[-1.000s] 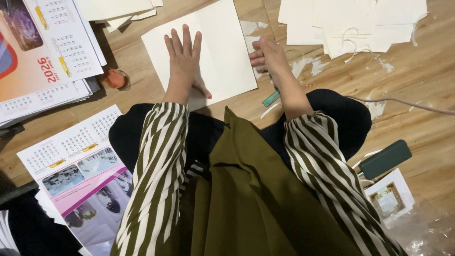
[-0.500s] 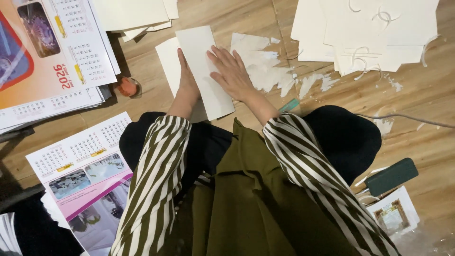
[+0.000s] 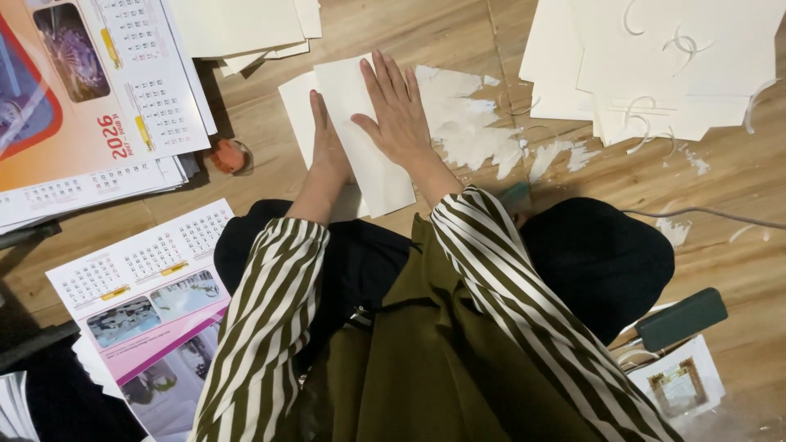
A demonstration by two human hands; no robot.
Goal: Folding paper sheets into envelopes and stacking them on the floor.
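Head view looked straight down at a person seated on a wooden floor [image 3: 270,123], striped sleeves reaching forward toward 12 o'clock. No box, tray or other container showed; everything lay loose on the floor. The folded cream sheet [image 3: 364,139] sat just ahead of the knees, at 12 o'clock from the body. The right hand [image 3: 399,110] lay flat on it, fingers spread, palm pressing down. The left hand [image 3: 327,147] rested along the sheet's left part, fingers held together and straight, edge-on to the paper.

Against the frame 1 second earlier, the sheet was then open and wide, with 1 hand at each side; half a second earlier it was already folded narrower, and the right hand had come across onto its top face.

At 1 o'clock from the sheet a patch of torn white scraps [image 3: 471,123] touched its right edge. A stack of cream sheets [image 3: 655,74] lay at 2 o'clock, well apart. Another cream pile [image 3: 246,29] lay at 11 o'clock, near. Printed calendars [image 3: 98,106] filled 10 o'clock, and a small orange object [image 3: 228,155] sat at 9 o'clock, near the sheet. Bare floor stayed open between the sheet and that object, and at 3 o'clock beyond the scraps.
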